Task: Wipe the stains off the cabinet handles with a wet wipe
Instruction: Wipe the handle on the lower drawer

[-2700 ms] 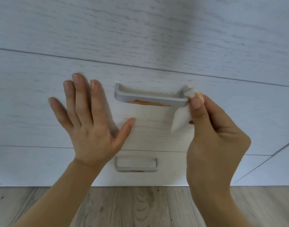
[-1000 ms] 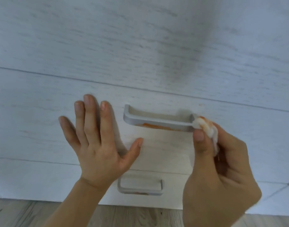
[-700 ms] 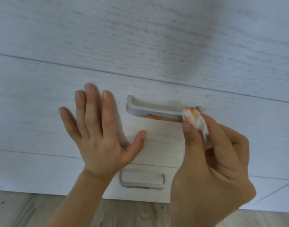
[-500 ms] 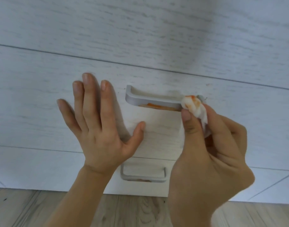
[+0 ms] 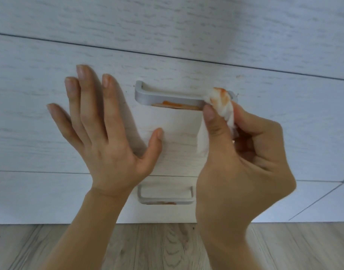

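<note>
Pressing flat with fingers spread, the left hand (image 5: 106, 145) rests on the white drawer front (image 5: 30, 121) beside the upper handle (image 5: 167, 98), orange-stained beneath; the right hand (image 5: 243, 168) pinches the stained wet wipe (image 5: 219, 102) against its right end.

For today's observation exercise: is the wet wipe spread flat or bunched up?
Bunched up. The wet wipe is a crumpled, orange-smeared wad, pinched by the right hand against the upper handle.

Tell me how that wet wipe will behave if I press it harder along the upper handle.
The wet wipe is bunched and its tail droops, so likely floppy. It will probably mould round the upper handle. Its orange smears may spread.
</note>
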A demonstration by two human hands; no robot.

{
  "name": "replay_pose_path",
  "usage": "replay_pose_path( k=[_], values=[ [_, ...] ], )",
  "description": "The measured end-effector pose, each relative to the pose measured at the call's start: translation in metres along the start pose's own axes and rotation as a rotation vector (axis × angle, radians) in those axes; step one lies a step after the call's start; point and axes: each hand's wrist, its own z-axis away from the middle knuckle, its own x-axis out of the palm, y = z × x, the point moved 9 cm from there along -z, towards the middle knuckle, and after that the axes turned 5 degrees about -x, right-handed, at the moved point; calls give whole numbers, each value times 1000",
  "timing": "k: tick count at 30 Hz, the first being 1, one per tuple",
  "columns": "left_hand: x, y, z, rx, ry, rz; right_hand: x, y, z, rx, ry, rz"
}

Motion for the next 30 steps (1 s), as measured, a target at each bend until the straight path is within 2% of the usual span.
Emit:
replay_pose_path(
  k=[7,10,15,21,24,27,30],
  values=[
    [2,-2,0,-2,12,-10,1,5,3,15,-3,-21],
    [2,-3,1,-9,9,-12,11,-3,8,-20,-84,10],
    [0,-2,0,-9,-12,5,-2,-4,-3,-28,2,10],
    [0,-2,-1,-25,-33,23,3,-12,-5,-130,-50,143],
    [0,-2,-1,-30,-39,25,1,-8,-4,-110,-29,142],
    [1,-3,-1,-36,-46,19,13,-17,2,-137,-106,127],
    [1,-3,-1,-25,-60,24,5,-15,1,-93,-58,72]
  ],
)
